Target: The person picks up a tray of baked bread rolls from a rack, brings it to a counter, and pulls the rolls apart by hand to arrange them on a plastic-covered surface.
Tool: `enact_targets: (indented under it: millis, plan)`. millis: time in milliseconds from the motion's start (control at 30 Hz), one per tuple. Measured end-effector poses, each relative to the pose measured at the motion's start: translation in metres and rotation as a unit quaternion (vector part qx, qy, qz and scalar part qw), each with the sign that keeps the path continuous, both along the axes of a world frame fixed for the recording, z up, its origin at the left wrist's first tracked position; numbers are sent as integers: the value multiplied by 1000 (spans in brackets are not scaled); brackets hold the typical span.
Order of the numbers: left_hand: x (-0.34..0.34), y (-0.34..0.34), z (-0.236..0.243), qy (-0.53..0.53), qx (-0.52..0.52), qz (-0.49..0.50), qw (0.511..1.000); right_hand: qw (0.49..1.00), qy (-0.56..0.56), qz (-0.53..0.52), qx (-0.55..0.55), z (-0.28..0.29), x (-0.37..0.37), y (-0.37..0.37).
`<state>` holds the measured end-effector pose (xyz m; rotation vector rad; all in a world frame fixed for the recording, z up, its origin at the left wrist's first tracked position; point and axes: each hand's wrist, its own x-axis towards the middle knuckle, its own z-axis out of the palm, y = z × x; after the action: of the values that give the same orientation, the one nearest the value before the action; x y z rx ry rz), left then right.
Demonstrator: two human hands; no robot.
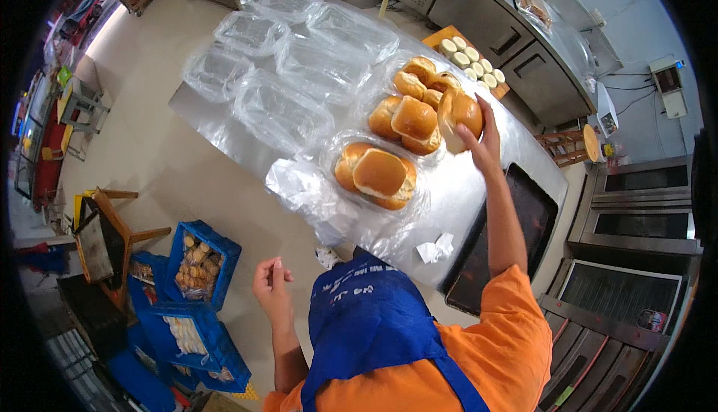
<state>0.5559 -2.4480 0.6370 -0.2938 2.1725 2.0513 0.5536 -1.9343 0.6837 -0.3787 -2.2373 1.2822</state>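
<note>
My right hand (pixel 485 131) is closed on a golden bread bun (pixel 458 115), its thumb on the near side, above the right side of the metal table. Just left of it, a cluster of buns (pixel 415 119) sits in clear plastic packaging. Nearer to me stands another clear plastic tray with buns (pixel 379 173), one lying on top of the others. My left hand (pixel 274 286) hangs off the table's near edge, away from the bread. Its fingers are curled in, and nothing shows in them.
Several empty clear plastic trays (pixel 280 113) cover the table's left part, beside crumpled plastic film (pixel 303 188). A black baking tray (pixel 502 236) and crumpled white paper (pixel 435 248) lie at right. Pale round pieces (pixel 471 59) stand beyond. Blue crates (pixel 228 262) are on the floor.
</note>
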Motion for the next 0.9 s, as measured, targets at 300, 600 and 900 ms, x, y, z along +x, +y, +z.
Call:
enact_targets:
  millis: [300,600,900]
  plan:
    - [19,42,12,-46,-57,29,997,933,-81,-28,350,-96,-134,141]
    - [81,34,-2,-95,-17,10,995,885,115,-62,446,-133,-130,110]
    - [147,-6,-27,-31,-391,-139,909,968,18,211,-138,-145,0,-200]
